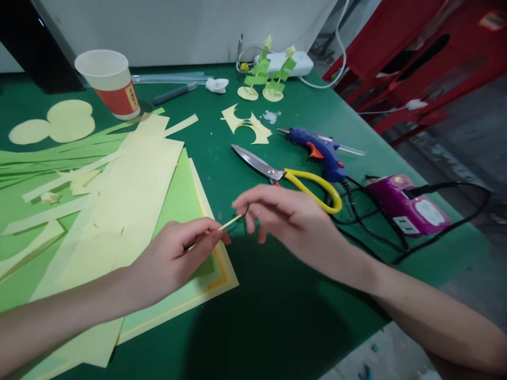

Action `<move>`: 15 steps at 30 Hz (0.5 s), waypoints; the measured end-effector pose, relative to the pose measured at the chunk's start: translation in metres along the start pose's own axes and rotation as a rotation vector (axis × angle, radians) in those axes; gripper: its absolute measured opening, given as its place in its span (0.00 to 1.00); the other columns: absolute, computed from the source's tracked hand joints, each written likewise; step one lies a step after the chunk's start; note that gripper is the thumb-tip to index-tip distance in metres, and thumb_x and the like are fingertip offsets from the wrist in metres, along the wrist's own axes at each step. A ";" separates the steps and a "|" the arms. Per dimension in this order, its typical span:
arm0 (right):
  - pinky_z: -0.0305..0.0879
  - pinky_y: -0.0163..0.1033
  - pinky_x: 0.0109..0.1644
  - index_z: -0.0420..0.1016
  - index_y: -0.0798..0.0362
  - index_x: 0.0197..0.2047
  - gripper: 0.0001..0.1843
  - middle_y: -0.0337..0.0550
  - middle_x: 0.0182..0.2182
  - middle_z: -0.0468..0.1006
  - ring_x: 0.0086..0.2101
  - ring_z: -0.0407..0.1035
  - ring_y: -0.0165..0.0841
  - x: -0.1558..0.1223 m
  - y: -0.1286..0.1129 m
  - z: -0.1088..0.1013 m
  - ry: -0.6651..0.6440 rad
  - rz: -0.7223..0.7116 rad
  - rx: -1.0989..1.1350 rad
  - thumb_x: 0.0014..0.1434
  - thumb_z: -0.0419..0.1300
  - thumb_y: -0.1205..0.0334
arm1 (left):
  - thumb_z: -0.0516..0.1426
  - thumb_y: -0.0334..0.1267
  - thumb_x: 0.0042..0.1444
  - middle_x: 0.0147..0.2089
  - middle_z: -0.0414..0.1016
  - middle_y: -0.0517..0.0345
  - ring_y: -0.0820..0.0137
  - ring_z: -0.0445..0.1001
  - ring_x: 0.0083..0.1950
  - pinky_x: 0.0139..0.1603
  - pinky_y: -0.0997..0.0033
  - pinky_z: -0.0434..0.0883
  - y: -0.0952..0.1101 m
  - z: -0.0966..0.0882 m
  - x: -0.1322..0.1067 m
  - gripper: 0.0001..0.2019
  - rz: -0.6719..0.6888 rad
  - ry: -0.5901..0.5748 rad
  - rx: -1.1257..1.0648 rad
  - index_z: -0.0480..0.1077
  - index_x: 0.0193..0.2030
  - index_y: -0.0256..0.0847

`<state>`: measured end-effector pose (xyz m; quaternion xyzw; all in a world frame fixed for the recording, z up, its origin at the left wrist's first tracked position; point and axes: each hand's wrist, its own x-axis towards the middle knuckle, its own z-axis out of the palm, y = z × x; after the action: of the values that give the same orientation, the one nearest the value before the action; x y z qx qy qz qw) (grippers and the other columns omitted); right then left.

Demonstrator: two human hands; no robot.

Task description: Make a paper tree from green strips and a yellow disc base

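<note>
At the far left of the green tabletop (277, 327), three joined pale yellow discs (72, 126) lie flat. Below them spread narrow green strips (75, 146), and a small folded star (50, 198) rests among yellow offcuts. A red and white paper cup (106, 79) stands upright behind the pale yellow sheets (137, 177), which overlap green ones. The left hand (180, 250) is above the right edge of this pile, its grip closed on a thin yellow stick (229, 222) between thumb and fingers. The stick points up and right, its free end just beside the fingers of the right hand (283, 214). Those fingers are loosely bent; I cannot tell whether the right grip touches the stick. Beyond the hands lie curved paper scraps (259, 129), and behind those stand two green spiral models (259, 74) on round bases, each topped with a star. Scissors (269, 170) with yellow handles lie just beyond the right hand. Farther right come a blue glue gun (319, 150) and a purple box (407, 206) with a black cable plugged in.
</note>
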<state>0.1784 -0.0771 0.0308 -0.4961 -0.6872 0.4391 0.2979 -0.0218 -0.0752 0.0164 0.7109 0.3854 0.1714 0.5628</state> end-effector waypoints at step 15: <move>0.60 0.44 0.37 0.60 0.56 0.28 0.10 0.56 0.34 0.69 0.36 0.66 0.42 0.028 0.069 -0.107 0.311 0.638 -0.920 0.55 0.53 0.58 | 0.44 0.46 0.62 0.19 0.53 0.69 0.79 0.51 0.19 0.18 0.80 0.50 -0.009 0.003 0.000 0.14 -0.086 -0.015 -0.301 0.59 0.31 0.40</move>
<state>0.2882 -0.0095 0.0148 -0.8157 -0.5721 0.0854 0.0020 -0.0230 -0.0766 0.0074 0.6023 0.3814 0.1976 0.6728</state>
